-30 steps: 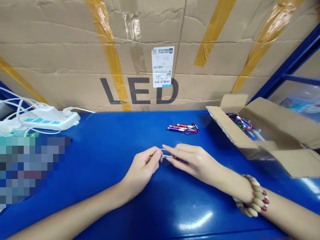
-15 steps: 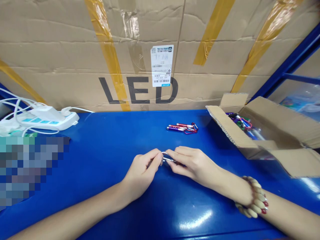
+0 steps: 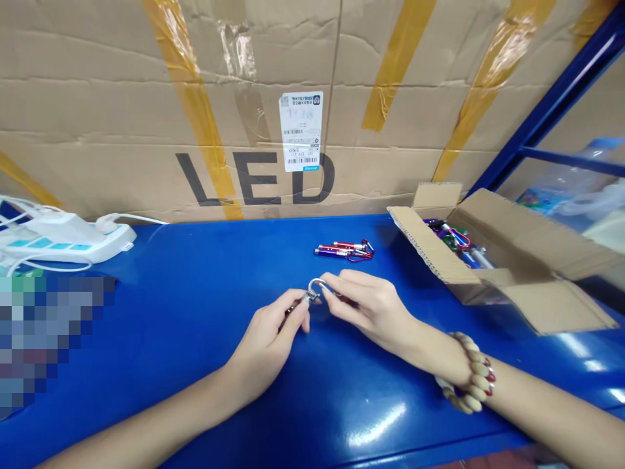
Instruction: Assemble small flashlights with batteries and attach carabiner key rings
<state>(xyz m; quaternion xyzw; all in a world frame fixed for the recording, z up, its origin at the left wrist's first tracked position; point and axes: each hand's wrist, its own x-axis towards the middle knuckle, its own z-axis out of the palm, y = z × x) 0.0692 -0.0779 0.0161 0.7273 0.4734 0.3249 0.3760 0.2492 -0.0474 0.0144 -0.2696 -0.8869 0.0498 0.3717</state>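
Note:
My left hand (image 3: 266, 335) pinches a small dark keychain flashlight (image 3: 291, 308) between thumb and fingers; most of its body is hidden in the hand. A silver carabiner (image 3: 315, 281) meets the flashlight's end, its curved top showing between my hands. Thumb and fingertips of my right hand (image 3: 374, 299) are closed on the carabiner's other side. Whether the carabiner is hooked through the flashlight's end, I cannot tell. Just beyond my hands, red and purple keychain flashlights (image 3: 336, 251) with red carabiners lie together on the blue table (image 3: 205, 273).
At the right stands an open cardboard box (image 3: 481, 291) with several flashlights and carabiners inside. A white power strip (image 3: 112, 244) with cables lies at the left. Behind the table rises a large taped carton (image 3: 390, 163) marked LED. A blue metal frame (image 3: 547, 117) stands at right.
The carabiner has tilted, its curved end now pointing up. My right hand has risen slightly against the left, and more of the dark flashlight shows. The whole view has shifted slightly.

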